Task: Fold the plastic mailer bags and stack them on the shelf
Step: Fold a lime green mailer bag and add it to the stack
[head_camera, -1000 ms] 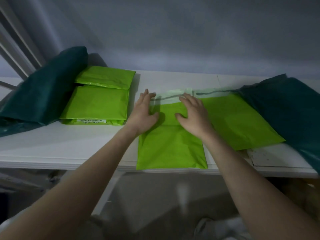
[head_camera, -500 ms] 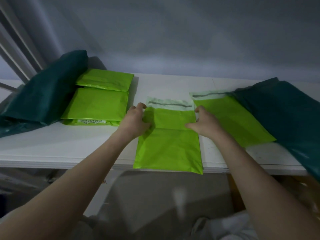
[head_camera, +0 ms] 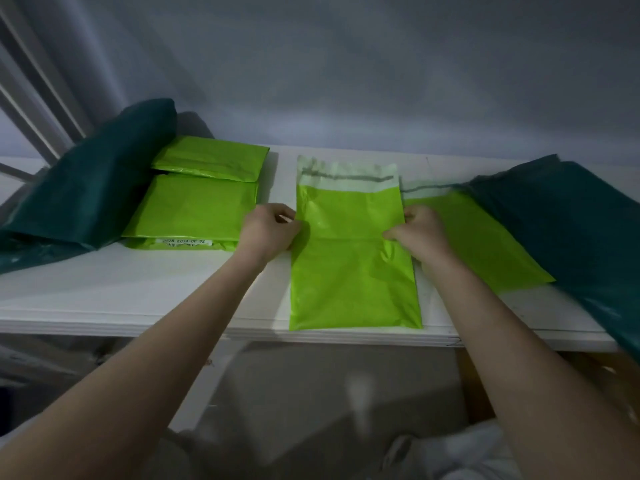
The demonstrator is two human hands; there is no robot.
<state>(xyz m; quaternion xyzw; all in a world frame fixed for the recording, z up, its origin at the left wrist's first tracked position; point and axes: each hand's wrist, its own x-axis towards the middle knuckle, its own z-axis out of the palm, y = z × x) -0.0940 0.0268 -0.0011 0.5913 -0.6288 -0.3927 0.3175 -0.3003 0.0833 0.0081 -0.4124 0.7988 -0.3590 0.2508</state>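
A lime-green mailer bag (head_camera: 353, 271) lies flat on the white shelf (head_camera: 138, 299), its pale adhesive flap pointing toward the wall and its bottom at the shelf's front edge. A crease runs across its middle. My left hand (head_camera: 270, 233) pinches its left edge at the crease. My right hand (head_camera: 419, 233) pinches its right edge at the same height. More flat green mailers (head_camera: 474, 244) lie under and to the right of it. A stack of folded green mailers (head_camera: 194, 216) sits to the left, with a smaller folded one (head_camera: 211, 161) on top at the back.
Dark teal bags lie at both ends of the shelf: one bundle (head_camera: 90, 188) at the left against the stack, another (head_camera: 575, 230) at the right covering part of the flat mailers. A grey wall stands close behind the shelf. Below the shelf edge is open floor.
The mailer's upper half has unfolded away from me, so the flap now lies farther back. Both hands have moved from its top surface out to its side edges.
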